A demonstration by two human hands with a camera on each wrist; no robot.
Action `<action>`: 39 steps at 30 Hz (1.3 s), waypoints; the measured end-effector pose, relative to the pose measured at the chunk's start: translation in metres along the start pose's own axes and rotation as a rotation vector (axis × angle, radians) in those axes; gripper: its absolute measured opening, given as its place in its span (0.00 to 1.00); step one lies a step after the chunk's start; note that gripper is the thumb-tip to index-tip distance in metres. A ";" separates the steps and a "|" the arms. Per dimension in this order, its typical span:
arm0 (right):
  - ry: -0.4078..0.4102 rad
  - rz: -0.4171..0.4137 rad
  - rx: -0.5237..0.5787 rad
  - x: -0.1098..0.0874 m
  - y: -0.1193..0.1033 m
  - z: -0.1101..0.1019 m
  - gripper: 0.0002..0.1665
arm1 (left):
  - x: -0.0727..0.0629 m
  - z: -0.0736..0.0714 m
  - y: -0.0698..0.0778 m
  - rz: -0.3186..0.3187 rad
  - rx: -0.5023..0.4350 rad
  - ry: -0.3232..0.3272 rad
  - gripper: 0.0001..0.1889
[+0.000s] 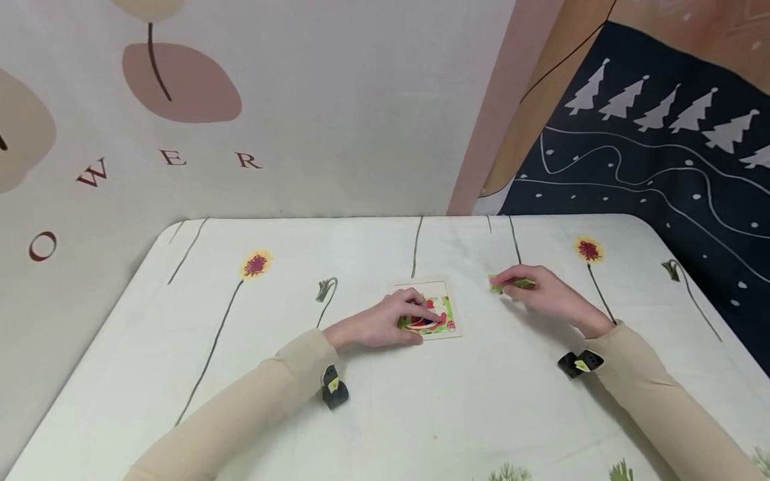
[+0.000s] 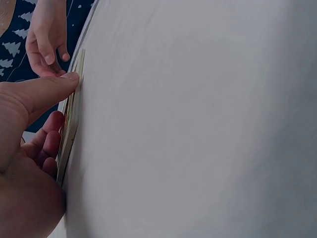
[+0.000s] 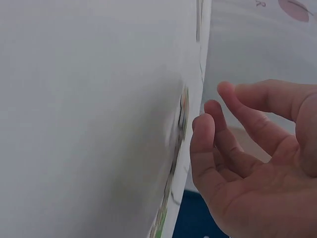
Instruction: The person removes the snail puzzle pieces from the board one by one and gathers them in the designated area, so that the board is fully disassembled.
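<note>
A small square picture-puzzle board [image 1: 455, 332] with a pale frame lies on the table. Its lower part shows a green, red and dark picture, while a strip at its top is plain white. My left hand [image 1: 394, 319] rests on the board, its index finger stretched over the picture and its thumb at the near edge; the hand covers part of the picture. To the right, my right hand [image 1: 544, 292] hovers by a green puzzle piece [image 1: 525, 283], partly hidden beneath the fingers. In the right wrist view its fingers [image 3: 203, 134] are loosely bent, apart from the puzzle pieces [image 3: 184, 114].
A white tablecloth [image 1: 385, 414] printed with flowers and stems covers the table. Behind it rises a pale wall hanging [image 1: 361, 133] with letters, and a dark blue cloth [image 1: 631, 153] with white trees hangs at the right. Each sleeve carries a small black wrist camera [image 1: 334, 387].
</note>
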State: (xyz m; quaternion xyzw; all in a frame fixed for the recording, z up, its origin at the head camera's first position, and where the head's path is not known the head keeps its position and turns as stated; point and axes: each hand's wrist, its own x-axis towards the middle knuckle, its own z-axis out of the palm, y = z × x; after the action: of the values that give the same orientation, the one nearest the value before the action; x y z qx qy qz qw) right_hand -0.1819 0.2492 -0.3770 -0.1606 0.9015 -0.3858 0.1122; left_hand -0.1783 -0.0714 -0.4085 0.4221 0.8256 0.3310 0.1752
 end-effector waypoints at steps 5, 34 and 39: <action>-0.026 -0.022 -0.012 0.005 -0.005 0.010 0.14 | 0.000 0.000 0.000 -0.007 -0.014 -0.005 0.23; -0.216 -0.170 0.012 0.027 -0.032 0.049 0.22 | 0.001 -0.001 -0.003 -0.008 -0.024 -0.018 0.23; -0.220 -0.176 -0.014 0.028 -0.034 0.051 0.23 | 0.001 -0.001 -0.003 -0.004 -0.035 -0.018 0.23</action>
State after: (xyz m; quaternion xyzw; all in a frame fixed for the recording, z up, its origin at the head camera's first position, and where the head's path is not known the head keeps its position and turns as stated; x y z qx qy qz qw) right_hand -0.1843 0.1829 -0.3886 -0.2813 0.8688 -0.3680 0.1749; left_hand -0.1815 -0.0722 -0.4097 0.4203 0.8190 0.3409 0.1907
